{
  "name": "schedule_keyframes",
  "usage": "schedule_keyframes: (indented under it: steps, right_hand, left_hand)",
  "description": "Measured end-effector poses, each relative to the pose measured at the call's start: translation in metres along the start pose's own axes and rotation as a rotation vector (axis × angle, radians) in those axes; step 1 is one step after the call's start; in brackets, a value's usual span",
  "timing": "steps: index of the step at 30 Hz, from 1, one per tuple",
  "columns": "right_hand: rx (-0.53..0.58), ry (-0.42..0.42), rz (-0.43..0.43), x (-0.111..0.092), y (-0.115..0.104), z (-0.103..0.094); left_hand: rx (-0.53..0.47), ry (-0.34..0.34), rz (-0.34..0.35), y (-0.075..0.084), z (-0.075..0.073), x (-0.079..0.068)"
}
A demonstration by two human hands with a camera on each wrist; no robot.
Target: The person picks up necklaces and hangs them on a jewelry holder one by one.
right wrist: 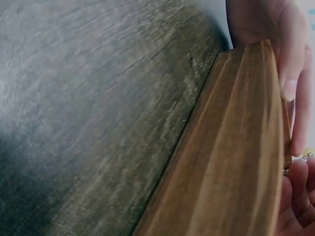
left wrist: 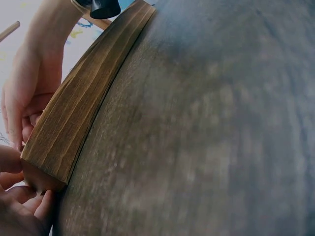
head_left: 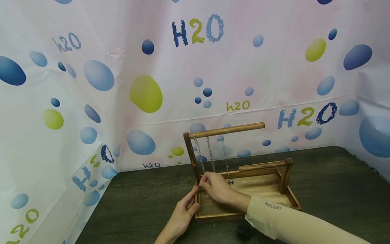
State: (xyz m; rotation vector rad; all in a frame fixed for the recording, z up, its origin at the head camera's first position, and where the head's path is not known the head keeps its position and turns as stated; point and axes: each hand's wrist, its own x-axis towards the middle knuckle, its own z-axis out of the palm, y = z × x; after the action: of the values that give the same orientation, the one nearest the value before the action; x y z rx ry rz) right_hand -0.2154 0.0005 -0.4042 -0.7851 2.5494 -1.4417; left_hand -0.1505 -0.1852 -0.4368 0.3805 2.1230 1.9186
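Observation:
A wooden jewelry stand [head_left: 213, 215] with a tray base and two raised bars stands on the dark table. Several silver chain necklaces [head_left: 210, 149] hang from its tall bar, one with a round pendant [head_left: 230, 182]. My right hand [head_left: 219, 189] reaches over the tray to its left end, where thumb and fingers pinch a silver chain [right wrist: 307, 156]; most of that chain is hidden by the hand. Against the outside of the tray's left wall rests my left hand [head_left: 182, 213], fingers extended and thumb touching near the front corner.
The shorter bar [head_left: 262, 166] rises at the tray's right side. A small black object [head_left: 244, 232] lies in front of the tray, partly under the right sleeve [head_left: 274, 217]. Behind the dark table [head_left: 137, 203] hangs a printed curtain [head_left: 170, 67].

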Motion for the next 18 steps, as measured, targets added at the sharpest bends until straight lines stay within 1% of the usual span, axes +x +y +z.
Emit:
schedule_keyframes:
  steps: [2, 10, 18]
  right_hand:
    - [-0.015, 0.015, -0.010, 0.001, -0.001, -0.001]
    - [0.003, 0.030, -0.022, 0.002, -0.010, -0.005]
    - [0.012, 0.046, -0.060, 0.001, -0.028, -0.013]
  left_hand:
    - [0.007, -0.001, 0.005, 0.000, 0.000, 0.000]
    - [0.023, 0.003, 0.000, -0.001, 0.000, -0.001]
    - [0.027, 0.003, 0.009, 0.000, 0.000, -0.001]
